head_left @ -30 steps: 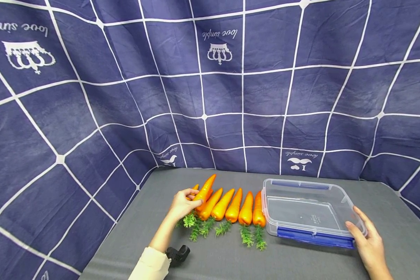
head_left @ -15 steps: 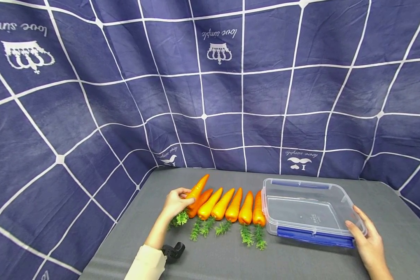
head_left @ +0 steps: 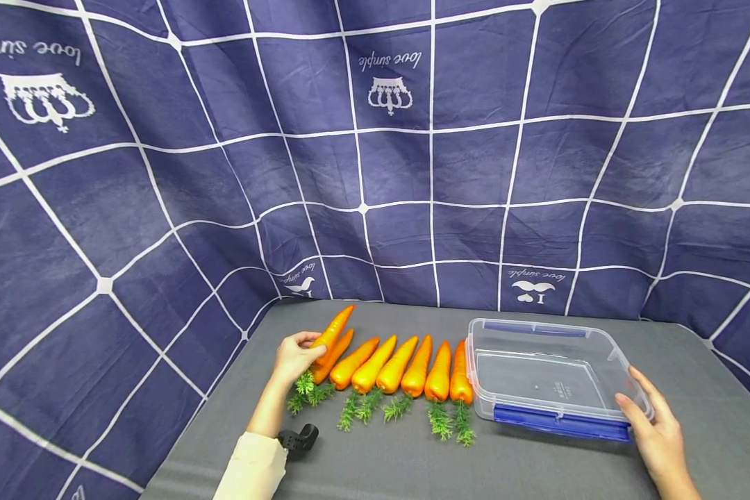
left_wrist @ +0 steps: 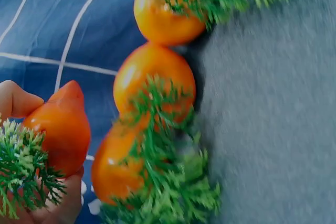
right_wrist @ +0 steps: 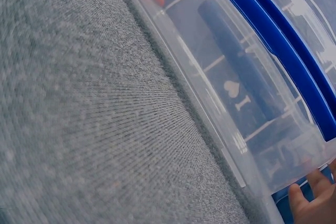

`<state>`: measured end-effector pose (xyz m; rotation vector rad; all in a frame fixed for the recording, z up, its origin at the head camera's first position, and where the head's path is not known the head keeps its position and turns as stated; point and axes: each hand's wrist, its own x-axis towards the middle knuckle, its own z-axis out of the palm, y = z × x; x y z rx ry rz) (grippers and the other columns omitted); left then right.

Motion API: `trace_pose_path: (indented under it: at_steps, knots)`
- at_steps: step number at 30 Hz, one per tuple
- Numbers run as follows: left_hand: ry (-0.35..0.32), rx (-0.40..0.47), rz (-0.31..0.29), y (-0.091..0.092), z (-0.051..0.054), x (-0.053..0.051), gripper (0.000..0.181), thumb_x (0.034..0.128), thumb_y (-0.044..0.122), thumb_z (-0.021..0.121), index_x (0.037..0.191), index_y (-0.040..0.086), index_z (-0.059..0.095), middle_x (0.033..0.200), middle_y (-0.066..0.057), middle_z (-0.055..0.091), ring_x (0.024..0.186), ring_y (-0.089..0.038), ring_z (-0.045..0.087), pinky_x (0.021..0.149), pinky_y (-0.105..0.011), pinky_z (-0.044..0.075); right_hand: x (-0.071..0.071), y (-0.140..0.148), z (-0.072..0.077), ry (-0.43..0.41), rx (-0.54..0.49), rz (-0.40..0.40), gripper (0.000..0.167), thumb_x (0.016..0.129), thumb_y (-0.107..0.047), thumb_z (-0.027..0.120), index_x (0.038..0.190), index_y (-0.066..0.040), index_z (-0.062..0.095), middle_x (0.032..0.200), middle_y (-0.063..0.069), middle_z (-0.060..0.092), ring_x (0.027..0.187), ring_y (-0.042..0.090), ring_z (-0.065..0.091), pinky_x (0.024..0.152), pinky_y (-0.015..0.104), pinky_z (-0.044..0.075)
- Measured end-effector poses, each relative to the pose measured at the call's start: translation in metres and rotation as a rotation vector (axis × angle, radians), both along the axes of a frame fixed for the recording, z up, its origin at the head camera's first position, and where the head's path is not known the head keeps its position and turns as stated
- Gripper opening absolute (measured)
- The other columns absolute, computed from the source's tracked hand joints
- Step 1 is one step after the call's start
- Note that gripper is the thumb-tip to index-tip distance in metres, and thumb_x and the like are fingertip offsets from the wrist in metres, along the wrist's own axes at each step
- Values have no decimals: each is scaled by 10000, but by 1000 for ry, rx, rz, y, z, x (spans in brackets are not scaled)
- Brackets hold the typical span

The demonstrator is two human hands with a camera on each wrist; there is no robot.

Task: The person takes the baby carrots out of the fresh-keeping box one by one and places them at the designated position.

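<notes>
My left hand (head_left: 295, 360) grips an orange carrot (head_left: 334, 332) with a leafy green top, its tip pointing away and raised. The held carrot (left_wrist: 60, 129) shows its thick end in the left wrist view, thumb and fingers on its sides. Just below and right of it, the leftmost carrot (head_left: 339, 353) of a row lies on the table, partly hidden. My right hand (head_left: 659, 430) holds the right front corner of a clear plastic box (head_left: 537, 382) with blue clips, thumb and fingers about its rim. Part of that hand (right_wrist: 315, 203) shows at the lower right of the right wrist view.
Several more carrots (head_left: 396, 364) lie side by side on the grey tabletop (head_left: 412, 465), tips away and leaves toward me. The rightmost carrot (head_left: 460, 375) is up against the box's left side. A blue checked cloth (head_left: 462, 167) hangs behind and at the left.
My left hand has moved left with the held carrot, away from the middle of the row, uncovering the carrots at the left end. The right hand and the box have stayed put.
</notes>
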<state>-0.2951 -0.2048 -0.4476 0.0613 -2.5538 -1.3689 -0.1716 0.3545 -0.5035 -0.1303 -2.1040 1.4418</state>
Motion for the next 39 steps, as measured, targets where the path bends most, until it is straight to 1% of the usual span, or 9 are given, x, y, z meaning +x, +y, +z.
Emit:
trace_pose_path:
  at_steps: [3,8,14,20,25,28,30,35,39]
  knots:
    - [-14,17,27,-7,-2,1,329,776,127,733,1071,-16,716,902,-116,707,773,-167,630,678,-255,464,-1,0,-1,4,-8,7,594,962,-25,561,1507,-187,390,1201,-343,466,1087,-179,434,875,29,321]
    - [-13,58,55,-16,-5,1,325,799,110,730,1087,-39,708,930,-148,710,794,-168,628,683,-232,461,1,0,0,-9,17,-4,581,975,-79,563,1511,-212,384,1211,-349,449,1092,-175,419,863,23,310]
    - [-9,52,70,-28,-6,3,347,811,111,718,1098,-81,686,951,-187,710,777,-136,635,664,-213,466,1,0,-1,-16,16,-4,580,976,-79,562,1511,-209,383,1215,-334,453,1088,-173,423,864,26,315]
    - [-51,67,82,-36,-15,3,356,809,101,723,1091,-110,675,929,-187,715,743,-84,636,639,-195,468,1,1,-1,-26,26,-2,580,979,-83,558,1515,-206,374,1235,-326,443,1102,-170,417,865,27,315]
    - [-90,49,62,-37,-24,5,355,798,113,724,1074,-106,682,936,-189,719,774,-123,656,658,-217,469,1,1,-1,-45,29,-7,580,982,-107,562,1517,-228,372,1206,-351,442,1070,-189,415,829,21,311]
    - [-103,61,32,-36,-28,5,351,796,100,718,1069,-117,675,947,-205,714,794,-147,662,667,-228,479,2,1,-1,-44,27,-4,581,980,-104,564,1516,-225,374,1180,-358,449,1045,-202,425,809,21,321]
    - [-109,69,24,-35,-31,5,349,790,90,719,1066,-118,673,940,-201,714,787,-143,658,665,-227,478,2,1,0,-36,27,-2,580,978,-98,565,1514,-220,379,1173,-361,454,1040,-204,430,807,21,323]
    - [-112,70,18,-35,-34,5,348,770,69,718,1057,-122,668,906,-193,713,755,-129,642,659,-234,474,2,1,0,-21,24,-1,577,973,-82,567,1508,-211,391,1174,-363,461,1049,-202,433,826,22,320]
    - [-122,53,5,-35,-33,5,348,779,83,707,1061,-115,664,920,-198,706,786,-171,647,673,-248,476,1,1,1,-24,23,-14,576,970,-91,573,1504,-217,398,1218,-347,445,1097,-179,411,867,13,291]
